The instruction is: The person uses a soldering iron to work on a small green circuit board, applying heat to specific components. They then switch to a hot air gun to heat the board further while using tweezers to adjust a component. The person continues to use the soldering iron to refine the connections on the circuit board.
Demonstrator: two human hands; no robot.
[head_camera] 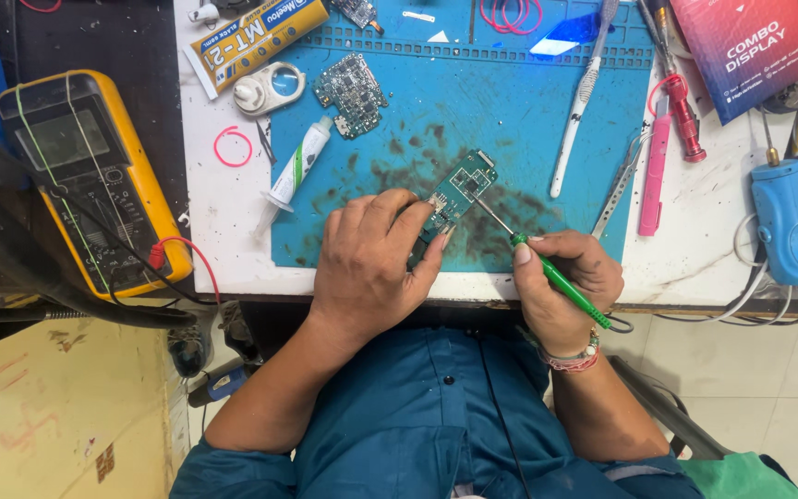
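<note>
My left hand (371,254) pins a small green circuit board (459,189) against the stained blue work mat (510,120), fingers over the board's near end. My right hand (565,282) grips a thin green-handled tool (556,277) like a pen. Its metal tip rests on the middle of the board. Both hands sit at the mat's front edge, close together.
A second circuit board (351,92), a white syringe tube (296,166) and a yellow glue tube (256,42) lie at the mat's left. A yellow multimeter (85,176) stands far left. A white brush (584,92), tweezers (622,180), pink tools (655,176) and a blue device (785,222) lie right.
</note>
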